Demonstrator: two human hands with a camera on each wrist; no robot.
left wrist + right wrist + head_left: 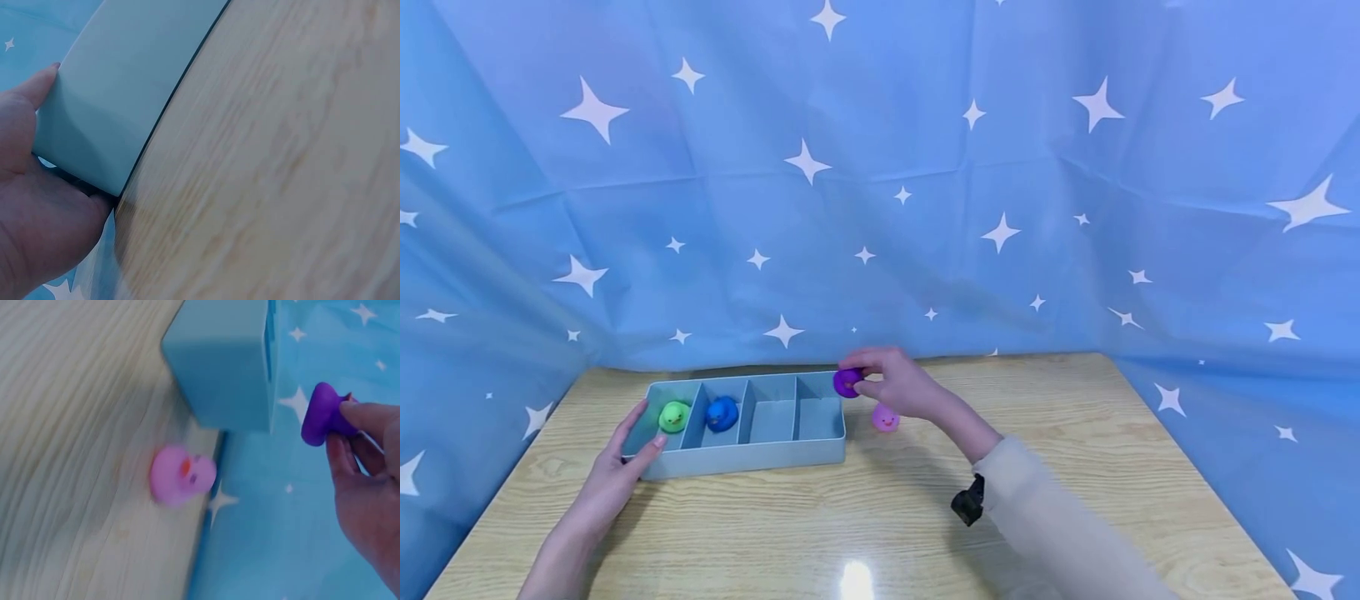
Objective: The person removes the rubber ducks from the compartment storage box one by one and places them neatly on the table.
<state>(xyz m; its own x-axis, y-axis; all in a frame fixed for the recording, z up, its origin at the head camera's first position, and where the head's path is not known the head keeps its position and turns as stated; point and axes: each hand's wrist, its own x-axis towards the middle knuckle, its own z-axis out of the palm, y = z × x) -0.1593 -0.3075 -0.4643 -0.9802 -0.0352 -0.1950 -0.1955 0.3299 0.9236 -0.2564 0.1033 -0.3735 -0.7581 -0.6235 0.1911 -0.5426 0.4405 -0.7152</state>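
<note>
On the surface [760,533], the left hand [607,481] grips a box [752,461] by its left end. A pink duck [886,419] stands just right of it; a green duck [674,417] and blue duck [722,414] occupy its two left compartments. The right hand [901,385] pinches a purple duck [846,383] by its far right corner, before a curtain [880,208].

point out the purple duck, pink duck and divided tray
Purple duck [322,415], right wrist view, on its body.
Pink duck [173,477], right wrist view, on its body.
Divided tray [745,460], head view, on its front wall.
</note>
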